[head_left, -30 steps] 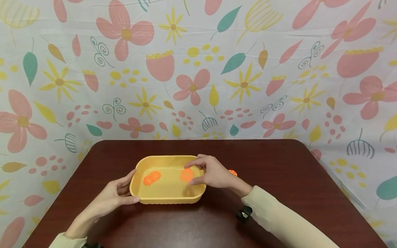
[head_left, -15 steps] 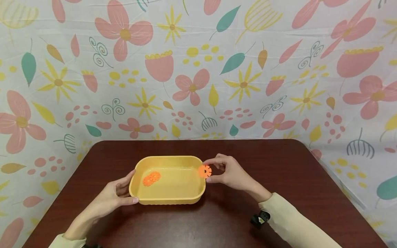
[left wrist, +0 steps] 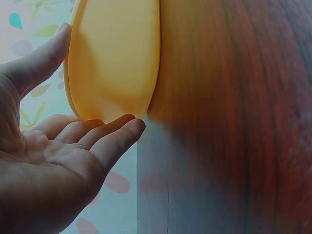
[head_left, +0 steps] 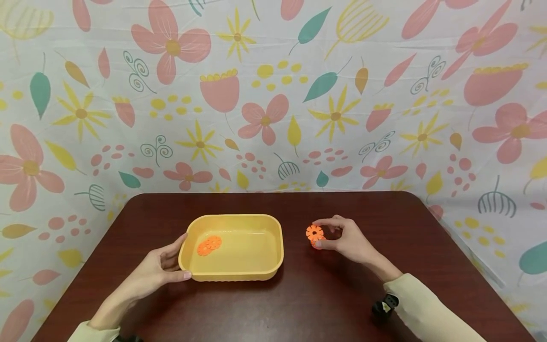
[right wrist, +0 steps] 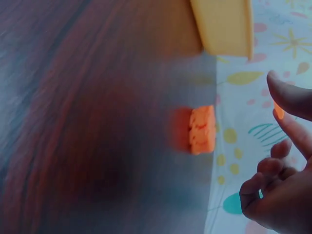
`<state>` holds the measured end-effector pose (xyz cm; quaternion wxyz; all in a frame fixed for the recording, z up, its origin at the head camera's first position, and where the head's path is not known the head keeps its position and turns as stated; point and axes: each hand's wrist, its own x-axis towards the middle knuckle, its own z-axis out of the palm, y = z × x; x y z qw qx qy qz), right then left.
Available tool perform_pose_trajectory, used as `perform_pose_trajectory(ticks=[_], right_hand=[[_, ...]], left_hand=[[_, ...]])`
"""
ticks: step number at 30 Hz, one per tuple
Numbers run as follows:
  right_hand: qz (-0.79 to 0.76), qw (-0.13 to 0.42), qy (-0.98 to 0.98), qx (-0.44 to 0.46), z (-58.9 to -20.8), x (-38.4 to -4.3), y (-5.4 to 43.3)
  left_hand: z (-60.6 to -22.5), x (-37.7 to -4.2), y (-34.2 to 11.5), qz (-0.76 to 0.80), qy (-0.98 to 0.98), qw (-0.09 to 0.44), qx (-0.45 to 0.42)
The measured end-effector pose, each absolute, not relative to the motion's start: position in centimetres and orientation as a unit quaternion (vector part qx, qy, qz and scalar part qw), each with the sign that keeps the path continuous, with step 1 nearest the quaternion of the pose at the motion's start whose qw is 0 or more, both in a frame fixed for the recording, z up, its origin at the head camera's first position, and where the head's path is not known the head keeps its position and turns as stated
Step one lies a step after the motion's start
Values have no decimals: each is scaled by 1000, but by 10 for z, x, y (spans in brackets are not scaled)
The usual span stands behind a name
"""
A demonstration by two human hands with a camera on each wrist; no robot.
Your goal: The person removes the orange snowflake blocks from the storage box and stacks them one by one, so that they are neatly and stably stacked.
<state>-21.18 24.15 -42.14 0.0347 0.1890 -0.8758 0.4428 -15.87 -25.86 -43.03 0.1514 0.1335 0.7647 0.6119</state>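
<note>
An oblong yellow plastic tray (head_left: pixel 231 271) stands on the table. My left hand (head_left: pixel 150 270) holds its left end, thumb at the near corner and fingers along the end wall, as the left wrist view (left wrist: pixel 80 146) also shows. Two overlapping orange notched discs (head_left: pixel 209 245) lie inside at the left. Right of the tray, my right hand (head_left: pixel 348 240) pinches another orange notched disc (head_left: pixel 315 232) between thumb and index finger. In the right wrist view this disc (right wrist: pixel 278 110) shows edge-on, apart from a small orange stack (right wrist: pixel 202 130) on the table.
A dark red-brown table (head_left: pixel 265 313) reaches back to a floral-patterned cloth (head_left: pixel 265 156). Black straps with a small device (head_left: pixel 384 306) sit at the right wrist, below a pale sleeve (head_left: pixel 427 304).
My right hand has carried the pinched disc from inside the tray's right end, past its rim, to above the orange stack at the right. My left hand and the tray have hardly moved.
</note>
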Motion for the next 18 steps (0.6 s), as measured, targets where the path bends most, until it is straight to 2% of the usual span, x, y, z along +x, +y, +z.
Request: perform_pose_trajectory(ticks=[6, 18], right_hand=[[442, 48, -878, 179, -426, -211, 254], [417, 18, -895, 159, -438, -215, 259]], left_hand=[[-429, -158, -259, 614, 763, 149, 135], [-428, -158, -259, 618, 759, 145, 144]])
